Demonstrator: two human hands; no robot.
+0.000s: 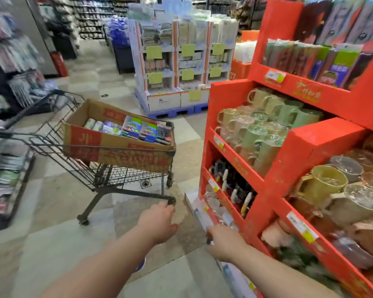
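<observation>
Beside red display stand [306,147], left hand [159,220] grip loose, empty, right hand [226,241] grip round pale package [202,216]

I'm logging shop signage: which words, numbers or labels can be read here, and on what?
None reads surely; all blurred or too small.
On the cardboard box: large red print, blurred.
On the red display stand: gold lettering, blurred.
On its price tag: too small.
On the yellow-green card of the white display: too small.
On the long white pack in the right hand: blurred.
</observation>
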